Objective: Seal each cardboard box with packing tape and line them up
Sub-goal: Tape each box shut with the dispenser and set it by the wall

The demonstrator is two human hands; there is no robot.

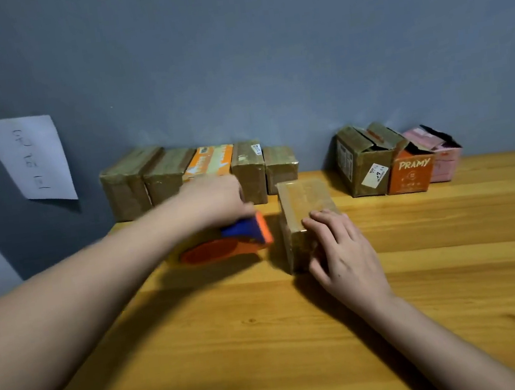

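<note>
A small taped cardboard box (303,202) lies mid-table, its long side pointing away from me. My right hand (342,249) grips its near end, fingers over the top and thumb on the front face. Just left of it, my left hand (217,200) holds the orange and blue tape dispenser (223,243) by its handle, low over the table. Along the wall stands a row of several taped boxes (197,173). To the right are three boxes with open flaps: a brown one (366,161), an orange one (410,171) and a pink one (440,154).
The wooden table (301,336) runs up to a grey wall. A sheet of paper (32,159) with handwriting hangs on the wall at the left. A gap separates the taped row from the open boxes.
</note>
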